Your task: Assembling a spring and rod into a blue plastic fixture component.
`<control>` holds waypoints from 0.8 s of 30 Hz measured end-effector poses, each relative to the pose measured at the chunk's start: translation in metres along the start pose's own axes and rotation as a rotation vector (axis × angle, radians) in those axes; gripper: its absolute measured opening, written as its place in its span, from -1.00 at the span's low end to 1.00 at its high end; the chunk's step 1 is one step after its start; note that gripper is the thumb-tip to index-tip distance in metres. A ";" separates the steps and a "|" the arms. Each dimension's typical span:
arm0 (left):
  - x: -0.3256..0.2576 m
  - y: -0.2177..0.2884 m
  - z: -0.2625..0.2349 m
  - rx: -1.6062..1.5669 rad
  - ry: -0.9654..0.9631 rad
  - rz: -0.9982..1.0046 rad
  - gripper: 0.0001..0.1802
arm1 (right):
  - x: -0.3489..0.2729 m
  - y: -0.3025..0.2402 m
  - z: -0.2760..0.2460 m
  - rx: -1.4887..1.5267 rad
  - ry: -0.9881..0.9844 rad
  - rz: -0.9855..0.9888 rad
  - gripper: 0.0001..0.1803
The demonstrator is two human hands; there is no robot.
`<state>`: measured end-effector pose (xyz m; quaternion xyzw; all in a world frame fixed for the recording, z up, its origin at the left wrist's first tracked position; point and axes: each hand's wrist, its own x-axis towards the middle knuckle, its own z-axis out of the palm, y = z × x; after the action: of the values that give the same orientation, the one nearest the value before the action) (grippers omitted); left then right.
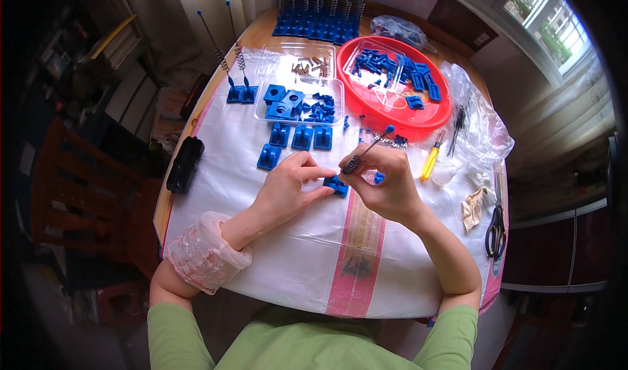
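Observation:
In the middle of the cloth-covered table, my left hand [284, 188] pinches a small blue plastic base [337, 186] between thumb and index finger. Close above it, my right hand [391, 185] is closed around a dark coil spring [352, 165]. A thin rod with a blue tip [390, 129] slants up from the spring. Fingers hide where the spring's lower end meets the base. Several matching blue bases [302, 136] stand just beyond my left hand. Another small blue part [379, 178] shows partly behind my right fingers.
Blue parts fill a clear tray [260, 110]; brass-coloured pieces lie in another behind it. A red basin [445, 118] holds more blue parts. Assembled spring pieces [317, 23] stand far back. At right are a yellow-handled screwdriver [430, 163] and scissors [496, 233]; a black case [186, 165] lies left.

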<state>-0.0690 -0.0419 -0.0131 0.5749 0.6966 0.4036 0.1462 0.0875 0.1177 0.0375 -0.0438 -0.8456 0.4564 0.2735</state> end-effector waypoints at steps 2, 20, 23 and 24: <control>-0.001 -0.001 0.000 0.005 0.002 -0.008 -0.67 | 0.000 -0.001 0.000 0.009 -0.006 -0.001 -0.83; -0.001 0.001 -0.002 0.009 -0.015 -0.025 -0.63 | 0.001 -0.005 -0.002 -0.019 -0.028 0.015 -0.85; -0.001 0.001 -0.002 0.018 -0.019 -0.023 -0.63 | 0.001 -0.003 -0.001 -0.027 -0.025 0.009 -0.84; -0.001 0.000 -0.002 0.024 -0.022 -0.021 -0.62 | 0.001 -0.003 -0.001 -0.032 -0.025 0.007 -0.84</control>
<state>-0.0703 -0.0431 -0.0124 0.5738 0.7057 0.3873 0.1509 0.0876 0.1171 0.0405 -0.0452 -0.8560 0.4443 0.2605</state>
